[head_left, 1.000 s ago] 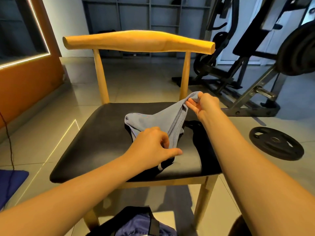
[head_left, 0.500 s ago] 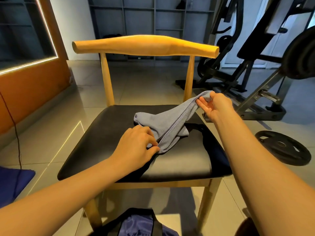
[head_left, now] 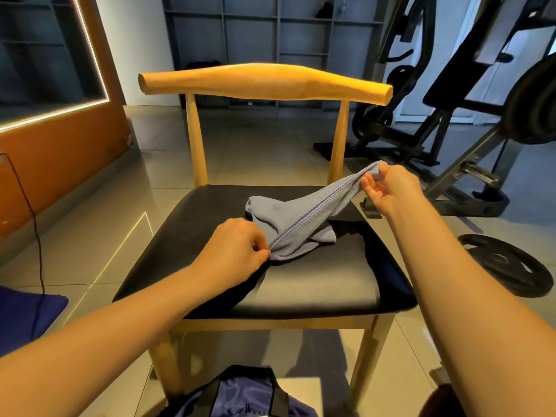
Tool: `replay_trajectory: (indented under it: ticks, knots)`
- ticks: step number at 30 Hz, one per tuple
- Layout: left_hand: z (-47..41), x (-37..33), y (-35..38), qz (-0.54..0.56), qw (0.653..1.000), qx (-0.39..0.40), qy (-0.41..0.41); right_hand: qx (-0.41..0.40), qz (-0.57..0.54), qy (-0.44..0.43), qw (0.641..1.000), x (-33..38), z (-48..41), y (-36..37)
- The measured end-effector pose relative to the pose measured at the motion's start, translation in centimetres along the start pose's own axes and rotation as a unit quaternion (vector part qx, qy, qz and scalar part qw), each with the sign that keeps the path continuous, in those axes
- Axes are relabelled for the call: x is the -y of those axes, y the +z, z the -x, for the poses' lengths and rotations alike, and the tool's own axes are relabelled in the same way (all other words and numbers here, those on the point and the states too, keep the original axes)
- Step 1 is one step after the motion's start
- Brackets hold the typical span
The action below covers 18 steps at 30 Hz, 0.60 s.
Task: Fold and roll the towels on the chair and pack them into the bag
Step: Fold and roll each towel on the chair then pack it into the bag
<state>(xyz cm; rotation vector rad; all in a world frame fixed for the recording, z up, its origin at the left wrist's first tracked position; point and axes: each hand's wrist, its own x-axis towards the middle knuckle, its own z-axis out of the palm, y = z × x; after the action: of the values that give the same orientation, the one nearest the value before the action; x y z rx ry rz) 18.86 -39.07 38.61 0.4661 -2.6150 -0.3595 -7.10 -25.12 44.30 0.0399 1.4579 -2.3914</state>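
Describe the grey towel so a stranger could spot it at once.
Find the wooden chair with the black seat. On it lies the grey towel, its stitched edge stretched between the left hand and the right hand. It alone is pale; the dark cloth beside it blends into the seat.

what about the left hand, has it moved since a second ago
Yes. The left hand, pinching the grey towel, has shifted leftward across the chair seat, away from its middle.
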Motion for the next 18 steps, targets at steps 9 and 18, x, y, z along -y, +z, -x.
replay_trajectory:
  ticks: [9,18]
  knots:
    - [-2.4,2.6,-4.7,0.052,0.992,-0.071,-0.094,-0.008,0.128,-0.06,0.99,1.4,0.4,0.4]
    - [-6.2,5.0,-13.0,0.211,0.942,-0.214,-0.147,0.032,0.256,-0.32,0.911,4.1,4.8,3.8]
